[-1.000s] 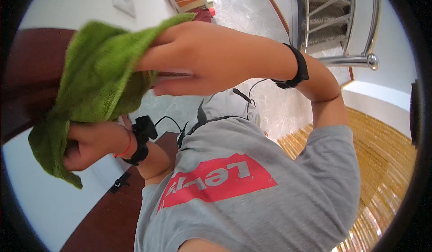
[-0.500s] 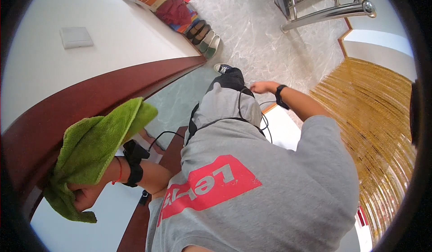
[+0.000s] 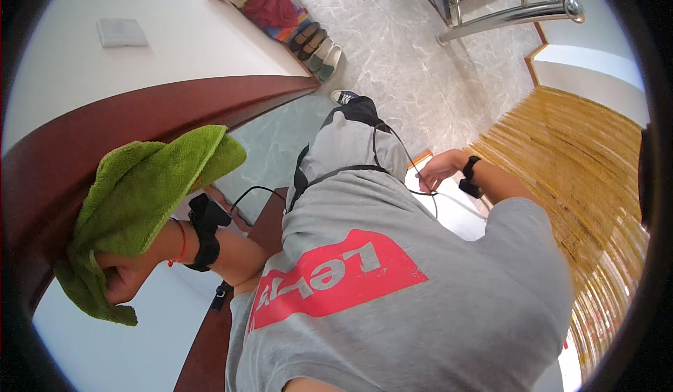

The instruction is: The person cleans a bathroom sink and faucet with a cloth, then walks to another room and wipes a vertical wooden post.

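My left hand (image 3: 125, 274) is closed on a fuzzy green cloth (image 3: 144, 192), bunched in the fingers. The cloth spreads up over the dark red door frame (image 3: 175, 105), and part of the fingers is hidden by it. My right hand (image 3: 440, 170) is beside my right hip with its fingers curled together at a thin black cable (image 3: 399, 140). The cable bends toward the fingertips, which appear to pinch it. Black straps with small devices circle both wrists.
A white wall with a square switch plate (image 3: 122, 32) stands at left. Several shoes (image 3: 317, 52) line the wall beyond the frame. At right hang golden string curtains (image 3: 561, 161); a metal handrail (image 3: 512, 19) is at the far right. Grey marbled tiles (image 3: 392, 49) cover the floor.
My right hand has come back toward my body and down to the black cable, drawing it outward. My left hand and the green cloth have shifted slightly up and left along the frame.
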{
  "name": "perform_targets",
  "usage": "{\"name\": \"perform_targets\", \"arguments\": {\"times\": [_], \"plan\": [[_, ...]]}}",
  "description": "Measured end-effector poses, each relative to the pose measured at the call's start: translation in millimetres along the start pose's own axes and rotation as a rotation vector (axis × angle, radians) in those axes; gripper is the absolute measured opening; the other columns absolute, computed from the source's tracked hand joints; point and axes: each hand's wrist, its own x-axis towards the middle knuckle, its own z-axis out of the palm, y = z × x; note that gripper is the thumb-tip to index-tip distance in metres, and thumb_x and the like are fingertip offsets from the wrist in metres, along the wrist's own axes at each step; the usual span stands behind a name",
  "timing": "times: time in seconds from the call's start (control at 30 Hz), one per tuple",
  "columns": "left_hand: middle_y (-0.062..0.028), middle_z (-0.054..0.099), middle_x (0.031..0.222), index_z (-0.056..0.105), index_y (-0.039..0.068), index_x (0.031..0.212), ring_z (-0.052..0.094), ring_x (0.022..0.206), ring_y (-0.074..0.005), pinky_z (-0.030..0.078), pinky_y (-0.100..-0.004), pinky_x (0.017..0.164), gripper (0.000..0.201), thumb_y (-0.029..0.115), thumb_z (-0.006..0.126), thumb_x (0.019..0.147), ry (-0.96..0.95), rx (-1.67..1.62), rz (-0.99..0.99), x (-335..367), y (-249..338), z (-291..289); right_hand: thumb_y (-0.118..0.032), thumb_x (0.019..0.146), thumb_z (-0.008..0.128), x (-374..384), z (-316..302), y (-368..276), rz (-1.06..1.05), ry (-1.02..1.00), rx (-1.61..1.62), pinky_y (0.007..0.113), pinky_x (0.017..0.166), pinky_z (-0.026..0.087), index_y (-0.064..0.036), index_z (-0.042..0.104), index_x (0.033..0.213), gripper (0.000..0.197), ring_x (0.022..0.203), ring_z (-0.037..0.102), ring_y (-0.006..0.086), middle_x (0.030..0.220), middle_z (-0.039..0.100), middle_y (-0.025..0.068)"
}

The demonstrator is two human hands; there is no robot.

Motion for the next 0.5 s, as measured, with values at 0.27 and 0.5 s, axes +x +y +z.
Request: {"name": "perform_targets", "arguments": {"times": [0.27, 0.5], "plan": [[-0.0037, 0.065, 0.088, 0.059, 0.000, 0.088, 0.056, 0.074, -0.0147, 0.049, -0.0360, 0.067, 0.021, 0.018, 0.067, 0.094, 0.065, -0.012, -0.014, -2, 7, 3, -0.037, 0.098, 0.053, -182, -12, -83, 0.123, 0.592, -0.507, 0.033, 0.069, 0.053, -0.0002, 0.073, 0.080, 0.046, 0.072, 0.068, 0.0202, 0.078, 0.073, 0.0111], [-0.0049, 0.066, 0.090, 0.060, -0.002, 0.088, 0.056, 0.076, -0.0113, 0.050, -0.0333, 0.066, 0.026, 0.020, 0.072, 0.092, 0.012, 0.033, -0.004, -11, -5, -10, -0.034, 0.097, 0.056, -181, 33, -198, -0.569, 0.759, -0.841, 0.028, 0.076, 0.051, -0.0010, 0.073, 0.088, 0.038, 0.078, 0.066, 0.0129, 0.081, 0.072, 0.0051]]}}
